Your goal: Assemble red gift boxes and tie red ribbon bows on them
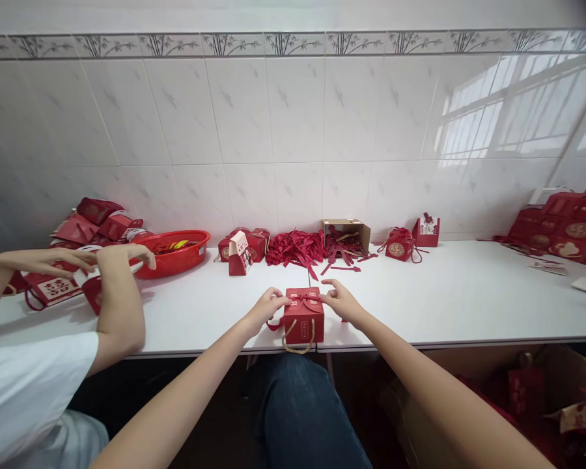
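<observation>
A small red gift box (303, 322) with a tan rope handle stands at the near edge of the white table (449, 293). A red ribbon bow lies across its top. My left hand (266, 307) pinches the ribbon at the box's top left. My right hand (338, 300) pinches the ribbon at the top right, index finger stretched over the lid. Both hands touch the box top.
A co-worker in a white shirt sits at the left, hands (102, 257) over a red box. Beyond: a red oval basin (176, 253), finished boxes (244, 247), a heap of red ribbons (295, 247), an open carton (348, 236), more red boxes far right (566, 228).
</observation>
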`<state>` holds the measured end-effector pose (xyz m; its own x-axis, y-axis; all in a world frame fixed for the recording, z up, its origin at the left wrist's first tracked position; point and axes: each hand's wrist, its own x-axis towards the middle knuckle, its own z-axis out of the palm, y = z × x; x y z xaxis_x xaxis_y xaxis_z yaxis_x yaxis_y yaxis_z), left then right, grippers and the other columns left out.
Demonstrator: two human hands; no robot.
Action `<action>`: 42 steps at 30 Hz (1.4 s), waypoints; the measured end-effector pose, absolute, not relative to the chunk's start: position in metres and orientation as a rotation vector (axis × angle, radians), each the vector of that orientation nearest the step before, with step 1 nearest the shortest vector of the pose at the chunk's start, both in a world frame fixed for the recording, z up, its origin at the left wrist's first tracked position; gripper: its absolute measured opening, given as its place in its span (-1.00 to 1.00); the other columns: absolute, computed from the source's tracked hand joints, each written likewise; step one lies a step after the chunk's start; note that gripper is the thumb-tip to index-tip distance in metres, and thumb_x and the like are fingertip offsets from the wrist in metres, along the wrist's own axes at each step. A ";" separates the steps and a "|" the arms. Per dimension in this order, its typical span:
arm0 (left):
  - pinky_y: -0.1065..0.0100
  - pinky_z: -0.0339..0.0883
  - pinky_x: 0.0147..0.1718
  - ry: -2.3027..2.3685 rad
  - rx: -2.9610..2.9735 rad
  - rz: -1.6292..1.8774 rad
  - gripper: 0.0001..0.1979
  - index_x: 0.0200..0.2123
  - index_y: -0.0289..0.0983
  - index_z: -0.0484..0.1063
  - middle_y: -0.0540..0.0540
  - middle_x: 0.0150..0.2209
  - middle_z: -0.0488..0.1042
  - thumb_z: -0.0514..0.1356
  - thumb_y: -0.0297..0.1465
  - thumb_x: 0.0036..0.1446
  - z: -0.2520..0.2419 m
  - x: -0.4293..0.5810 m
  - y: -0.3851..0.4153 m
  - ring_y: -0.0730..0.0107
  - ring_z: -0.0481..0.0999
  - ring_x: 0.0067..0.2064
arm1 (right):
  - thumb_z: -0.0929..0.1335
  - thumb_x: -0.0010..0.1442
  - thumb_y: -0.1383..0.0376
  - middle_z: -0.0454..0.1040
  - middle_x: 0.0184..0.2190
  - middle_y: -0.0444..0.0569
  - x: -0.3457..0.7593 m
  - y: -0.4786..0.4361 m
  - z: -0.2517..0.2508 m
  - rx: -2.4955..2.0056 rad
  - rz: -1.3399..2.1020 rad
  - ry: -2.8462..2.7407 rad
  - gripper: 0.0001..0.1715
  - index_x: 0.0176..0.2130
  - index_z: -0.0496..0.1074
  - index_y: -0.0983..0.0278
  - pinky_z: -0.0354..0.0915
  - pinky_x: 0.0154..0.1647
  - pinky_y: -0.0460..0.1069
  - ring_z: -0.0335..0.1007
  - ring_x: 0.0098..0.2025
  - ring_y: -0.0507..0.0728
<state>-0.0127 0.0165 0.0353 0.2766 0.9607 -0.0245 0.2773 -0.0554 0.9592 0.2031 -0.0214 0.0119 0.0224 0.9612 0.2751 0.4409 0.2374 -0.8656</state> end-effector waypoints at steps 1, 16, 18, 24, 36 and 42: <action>0.49 -0.10 -0.64 1.196 1.551 0.846 -0.66 -0.41 -0.21 0.15 0.17 -0.61 0.16 0.27 -0.26 -0.18 0.037 -0.015 0.017 0.59 0.08 -0.63 | 0.29 0.10 0.17 0.18 -0.64 -0.32 0.207 -0.022 0.013 -1.339 0.696 -1.573 -0.61 -0.09 0.17 0.26 0.13 -0.57 -0.13 0.15 -0.61 -0.01; 0.48 -0.30 -0.68 1.048 1.692 0.086 -0.65 -0.41 -0.34 0.53 0.02 -0.65 0.29 0.39 -0.27 -0.32 0.075 -0.045 0.035 0.65 -0.02 -0.68 | 0.34 -0.07 0.44 0.33 -0.41 -0.01 0.226 -0.047 0.040 -1.382 0.234 -1.763 -0.83 -0.63 0.46 0.30 0.20 -0.24 0.01 0.28 -0.39 0.09; 0.49 -0.27 -0.67 0.955 1.700 0.054 -0.56 -0.30 -0.34 0.55 0.05 -0.63 0.23 0.36 -0.15 -0.23 0.081 -0.036 0.027 0.66 -0.04 -0.66 | 0.32 -0.02 0.42 0.33 -0.40 0.03 0.218 -0.043 0.041 -1.440 0.171 -1.667 -0.79 -0.60 0.49 0.32 0.20 -0.22 0.03 0.29 -0.37 0.11; 0.46 -0.05 -0.64 1.007 2.072 0.503 -0.49 -0.03 -0.25 0.47 0.04 -0.55 0.23 -0.02 -0.05 0.17 0.081 0.000 0.004 0.58 0.03 -0.62 | 0.31 0.08 0.29 0.46 -0.48 -0.01 0.200 -0.031 0.048 -1.446 0.278 -1.522 -0.74 -0.53 0.54 0.31 0.24 -0.34 -0.05 0.36 -0.40 0.10; 0.38 0.20 -0.39 1.196 2.528 0.921 -0.59 -0.06 -0.08 0.49 -0.04 -0.31 0.26 0.03 -0.51 0.08 0.049 0.026 -0.009 0.38 0.34 -0.37 | 0.35 -0.02 0.24 0.31 -0.68 -0.15 0.180 -0.032 0.050 -1.366 0.704 -1.611 -0.72 -0.62 0.46 0.37 0.07 -0.54 -0.12 0.18 -0.56 -0.02; 0.37 0.28 -0.30 1.062 2.607 0.947 -0.69 -0.19 -0.19 0.51 -0.07 -0.28 0.27 0.00 -0.49 0.14 0.042 0.016 -0.007 0.40 0.38 -0.33 | 0.32 -0.10 0.36 0.33 -0.65 -0.14 0.183 -0.031 0.056 -1.372 0.887 -1.624 -0.87 -0.58 0.43 0.38 0.07 -0.54 -0.14 0.14 -0.56 -0.04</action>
